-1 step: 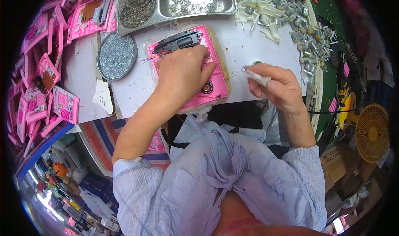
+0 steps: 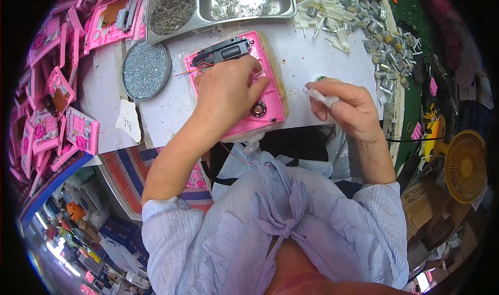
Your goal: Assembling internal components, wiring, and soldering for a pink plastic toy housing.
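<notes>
Head view, looking down at a worktable: L hand [image 2: 226, 90] lies over an open pink shell [image 2: 271, 95] in front of the wearer, fingers curled, thumb near the index; can't tell if they pinch anything. R hand [image 2: 351, 108], just right of shell, has thumb & fingers closed on a small white part [image 2: 330, 101] w/ a coil spring [image 2: 315, 93] at its tip. Shell looks part-built: black module [image 2: 221, 53] at top & round part [image 2: 258, 109] at lower R are in place; thin wires [image 2: 187, 73] stick out L, shell's uncovered, white part's not in it. More pink shells [image 2: 44, 131] heaped far L; white & grey parts [image 2: 382, 40] piled upper R.
</notes>
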A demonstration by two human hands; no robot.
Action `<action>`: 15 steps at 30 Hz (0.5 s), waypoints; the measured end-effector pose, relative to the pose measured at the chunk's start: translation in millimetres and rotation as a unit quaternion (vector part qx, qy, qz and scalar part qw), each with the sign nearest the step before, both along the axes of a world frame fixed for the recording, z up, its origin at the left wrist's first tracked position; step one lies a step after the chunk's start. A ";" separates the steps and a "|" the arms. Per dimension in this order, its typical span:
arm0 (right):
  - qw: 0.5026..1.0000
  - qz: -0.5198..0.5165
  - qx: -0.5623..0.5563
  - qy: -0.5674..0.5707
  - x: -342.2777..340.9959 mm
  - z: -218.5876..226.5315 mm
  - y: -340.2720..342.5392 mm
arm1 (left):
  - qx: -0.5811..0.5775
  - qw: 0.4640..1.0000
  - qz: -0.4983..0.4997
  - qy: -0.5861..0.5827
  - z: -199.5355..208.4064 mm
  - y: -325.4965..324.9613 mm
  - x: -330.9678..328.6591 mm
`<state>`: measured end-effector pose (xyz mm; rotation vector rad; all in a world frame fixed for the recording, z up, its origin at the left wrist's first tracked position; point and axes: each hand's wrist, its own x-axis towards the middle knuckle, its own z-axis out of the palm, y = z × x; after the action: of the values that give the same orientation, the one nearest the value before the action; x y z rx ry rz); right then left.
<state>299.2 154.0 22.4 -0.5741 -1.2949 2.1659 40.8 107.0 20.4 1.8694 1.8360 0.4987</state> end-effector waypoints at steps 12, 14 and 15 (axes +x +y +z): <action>0.835 -0.015 0.498 -0.234 -28.8 -2.8 35.6 | 0.176 0.964 0.093 -0.177 -16.3 -34.4 -15.6; 0.773 -0.006 0.588 -0.236 -39.1 0.0 36.7 | 0.220 0.958 0.069 -0.170 -19.3 -37.7 -21.4; 0.759 0.001 0.603 -0.246 -44.3 2.3 35.7 | 0.216 0.956 0.068 -0.184 -21.0 -38.9 -21.2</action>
<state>254.9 189.8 24.7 -0.5387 -2.5430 0.7435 19.6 68.1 -0.6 1.7527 1.6980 1.2936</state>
